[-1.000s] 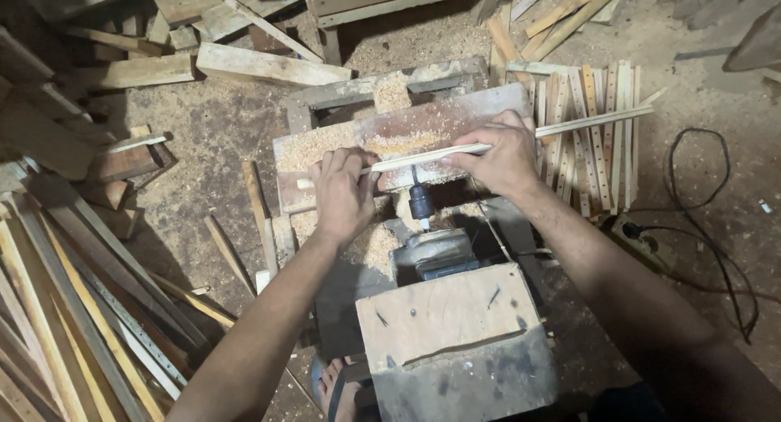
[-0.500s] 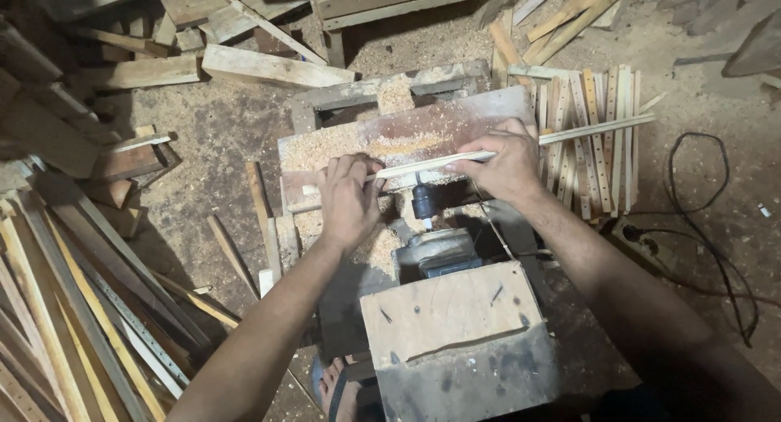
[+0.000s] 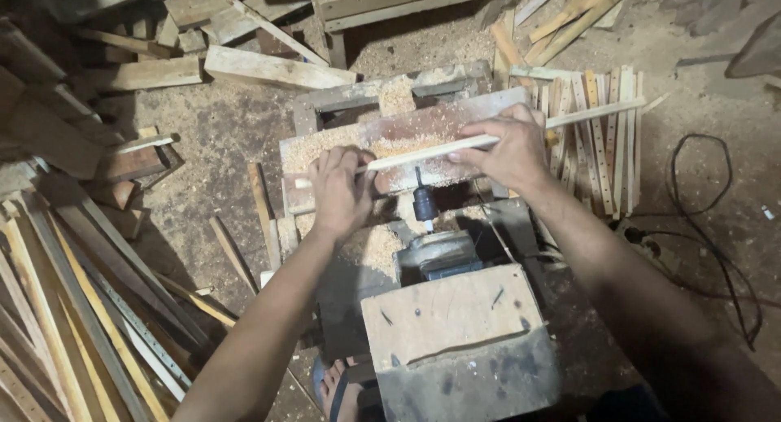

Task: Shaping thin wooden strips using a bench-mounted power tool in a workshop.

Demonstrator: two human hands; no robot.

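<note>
1. A low wooden bench [image 3: 382, 133] dusted with sawdust stands on the workshop floor, with a pile of thin slats [image 3: 606, 137] just to its right.
2. A motor [image 3: 435, 255] with a dark drill chuck [image 3: 424, 204] sits near the person and points away, up at the strip.
3. A long thin wooden strip [image 3: 423, 151] lies across the bench. Its long axis runs left to right and rises slightly, the far end pointing right over the slats.
4. The right hand [image 3: 498, 149] grips the strip near its middle, fingers closed over it.
5. The left hand [image 3: 339, 190] has its fingers closed around the strip's left end, closest to the chuck.
</note>
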